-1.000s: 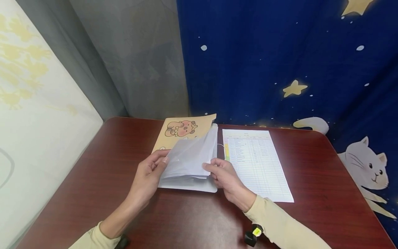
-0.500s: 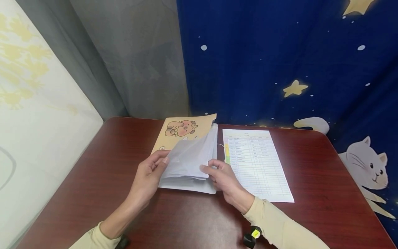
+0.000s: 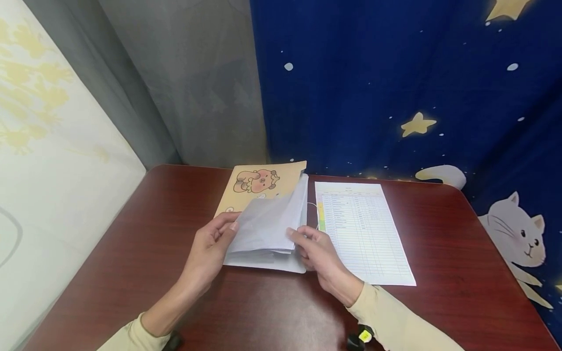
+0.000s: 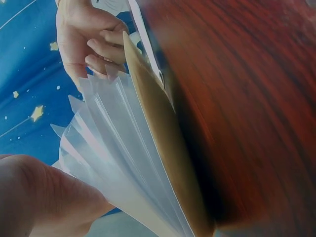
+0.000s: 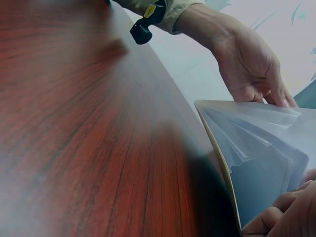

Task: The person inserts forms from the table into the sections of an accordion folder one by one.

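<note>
From the head view, a folder [image 3: 263, 214] with a tan cartoon cover and clear plastic sleeves lies open near the middle of the dark red table [image 3: 131, 253], its cover flat toward the far edge. The left hand [image 3: 210, 246] holds the lifted sleeves [image 3: 268, 224] at their left edge, thumb on top and fingers curled under them. The right hand [image 3: 318, 251] pinches the near right corner of the same sleeves, fingers bent round the edges. Just to the right of the folder lies a printed sheet [image 3: 364, 234] with a table of rows, flat on the table and partly under the right hand. Behind the table hangs a blue curtain [image 3: 395, 87] with stars and a cat. In the left wrist view, the sleeves [image 4: 113, 148] fan out above the tan cover [image 4: 163, 143], the right hand [image 4: 89, 34] curled round their far end and part of the left hand [image 4: 39, 197] pressed against them nearby. In the right wrist view, the left hand [image 5: 252, 69] grips the far edge of the fanned sleeves [image 5: 256, 153], and the right hand's fingers [image 5: 281, 212] curl at the near lower corner, above the table [image 5: 74, 123].
</note>
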Available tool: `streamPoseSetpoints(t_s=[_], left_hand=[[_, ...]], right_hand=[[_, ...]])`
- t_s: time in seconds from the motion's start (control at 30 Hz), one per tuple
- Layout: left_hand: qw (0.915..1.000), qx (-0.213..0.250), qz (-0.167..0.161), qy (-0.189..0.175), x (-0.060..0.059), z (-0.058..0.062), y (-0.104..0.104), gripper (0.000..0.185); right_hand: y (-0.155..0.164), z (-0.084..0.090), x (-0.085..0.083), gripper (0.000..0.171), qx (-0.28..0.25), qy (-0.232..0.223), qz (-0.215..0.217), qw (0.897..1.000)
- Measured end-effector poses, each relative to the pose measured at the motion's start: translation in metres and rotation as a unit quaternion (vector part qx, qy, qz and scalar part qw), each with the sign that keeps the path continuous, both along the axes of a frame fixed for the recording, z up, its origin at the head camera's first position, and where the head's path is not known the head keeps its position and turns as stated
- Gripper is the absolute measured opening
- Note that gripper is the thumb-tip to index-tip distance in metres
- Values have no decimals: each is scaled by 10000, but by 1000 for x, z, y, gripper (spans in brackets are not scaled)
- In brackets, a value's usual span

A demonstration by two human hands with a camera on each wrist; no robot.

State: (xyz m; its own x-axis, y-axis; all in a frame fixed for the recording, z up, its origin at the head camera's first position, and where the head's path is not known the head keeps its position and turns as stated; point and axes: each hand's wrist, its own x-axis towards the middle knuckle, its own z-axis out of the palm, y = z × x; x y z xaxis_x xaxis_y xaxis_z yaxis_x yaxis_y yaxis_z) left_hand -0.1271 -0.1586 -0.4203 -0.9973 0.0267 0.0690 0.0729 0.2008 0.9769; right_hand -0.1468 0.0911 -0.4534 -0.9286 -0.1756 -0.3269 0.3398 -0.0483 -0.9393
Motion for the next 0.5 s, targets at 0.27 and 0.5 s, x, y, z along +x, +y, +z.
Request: streamPoseSetpoints(t_s=[0.27, 0.5], left_hand=[[9999, -47, 95, -27, -1, 1, 0, 27], [9999, -63, 122, -72, -1, 1, 0, 27]], right_hand=[[12, 3, 16, 26, -578, 95, 5, 9983], [32, 2, 31, 25, -592, 219, 154, 9979]])
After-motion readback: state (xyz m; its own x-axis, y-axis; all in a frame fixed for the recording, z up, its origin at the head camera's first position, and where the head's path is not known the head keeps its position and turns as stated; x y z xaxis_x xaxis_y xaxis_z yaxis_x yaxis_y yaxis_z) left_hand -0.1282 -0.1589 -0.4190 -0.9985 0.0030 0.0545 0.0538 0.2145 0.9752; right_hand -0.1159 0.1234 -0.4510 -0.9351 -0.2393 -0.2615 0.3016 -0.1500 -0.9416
